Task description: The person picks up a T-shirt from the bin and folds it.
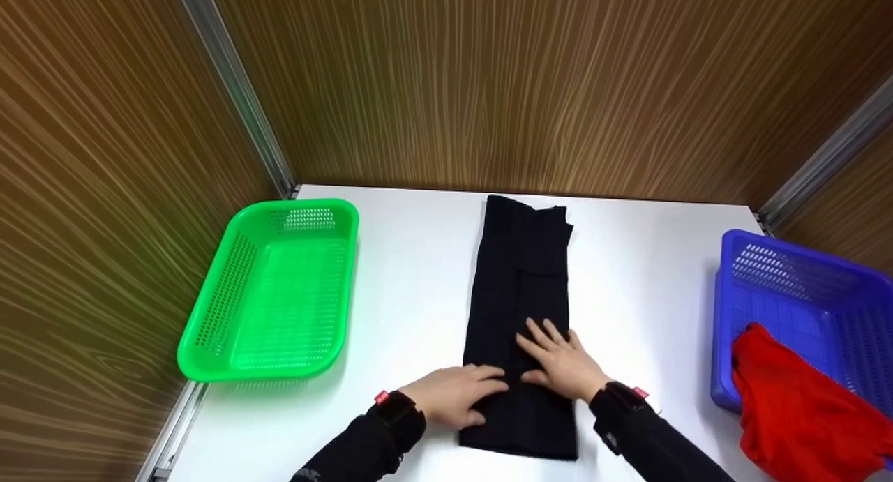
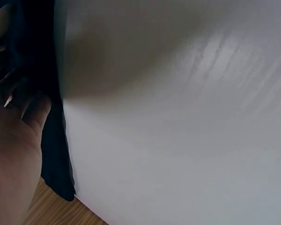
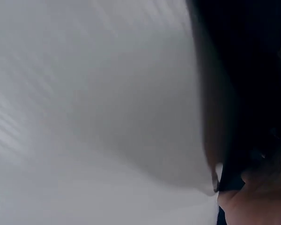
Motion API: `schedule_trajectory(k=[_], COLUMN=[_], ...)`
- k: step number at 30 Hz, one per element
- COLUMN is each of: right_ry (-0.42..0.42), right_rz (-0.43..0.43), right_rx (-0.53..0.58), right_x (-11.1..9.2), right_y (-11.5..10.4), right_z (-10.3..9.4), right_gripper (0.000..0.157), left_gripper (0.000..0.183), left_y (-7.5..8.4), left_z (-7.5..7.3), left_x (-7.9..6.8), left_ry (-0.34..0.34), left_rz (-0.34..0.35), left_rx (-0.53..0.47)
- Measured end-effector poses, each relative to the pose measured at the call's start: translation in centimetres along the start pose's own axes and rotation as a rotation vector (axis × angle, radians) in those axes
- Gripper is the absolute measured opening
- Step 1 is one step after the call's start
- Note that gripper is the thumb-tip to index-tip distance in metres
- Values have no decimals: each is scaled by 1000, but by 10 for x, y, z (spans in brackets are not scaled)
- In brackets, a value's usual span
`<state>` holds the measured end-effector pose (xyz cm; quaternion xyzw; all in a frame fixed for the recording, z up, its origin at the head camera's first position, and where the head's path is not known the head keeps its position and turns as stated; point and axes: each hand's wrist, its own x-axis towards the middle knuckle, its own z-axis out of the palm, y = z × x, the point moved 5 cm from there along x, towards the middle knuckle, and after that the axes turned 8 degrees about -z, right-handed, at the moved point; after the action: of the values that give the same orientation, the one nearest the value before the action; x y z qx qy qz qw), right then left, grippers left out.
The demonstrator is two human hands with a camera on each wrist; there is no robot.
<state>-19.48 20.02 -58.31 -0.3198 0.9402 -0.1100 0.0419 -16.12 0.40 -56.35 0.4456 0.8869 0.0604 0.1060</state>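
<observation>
A black garment (image 1: 520, 300), folded into a long narrow strip, lies lengthwise on the white table (image 1: 411, 259), its far end slightly uneven. My left hand (image 1: 457, 395) rests on the strip's left edge near the front, fingers pointing inward. On the right half, a little farther up, my right hand (image 1: 564, 365) lies with its fingers spread over the cloth. The left wrist view shows the cloth's dark edge (image 2: 58, 154) beside the fingers. Dark cloth (image 3: 253, 70) also runs along the right side of the right wrist view, partly behind the hand.
A green basket (image 1: 347, 294) stands at the left. At the right is a blue basket (image 1: 725, 314) with a red cloth (image 1: 802, 412) hanging over its near side. Wood-patterned panels (image 1: 446, 84) enclose the table at the back and sides.
</observation>
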Motion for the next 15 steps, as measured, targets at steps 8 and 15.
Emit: schedule_trajectory(k=[8,15], right_ry=[130,368], right_rz=[119,-47], right_rx=[-144,-279], right_x=[1,-7], right_y=[20,0], right_z=[-11,-8], right_gripper=[70,61], left_gripper=[73,65], left_y=[-1,-3], left_z=[11,12], left_x=[0,4], left_ry=[-37,13], left_rz=[-48,-74], left_rx=[53,123])
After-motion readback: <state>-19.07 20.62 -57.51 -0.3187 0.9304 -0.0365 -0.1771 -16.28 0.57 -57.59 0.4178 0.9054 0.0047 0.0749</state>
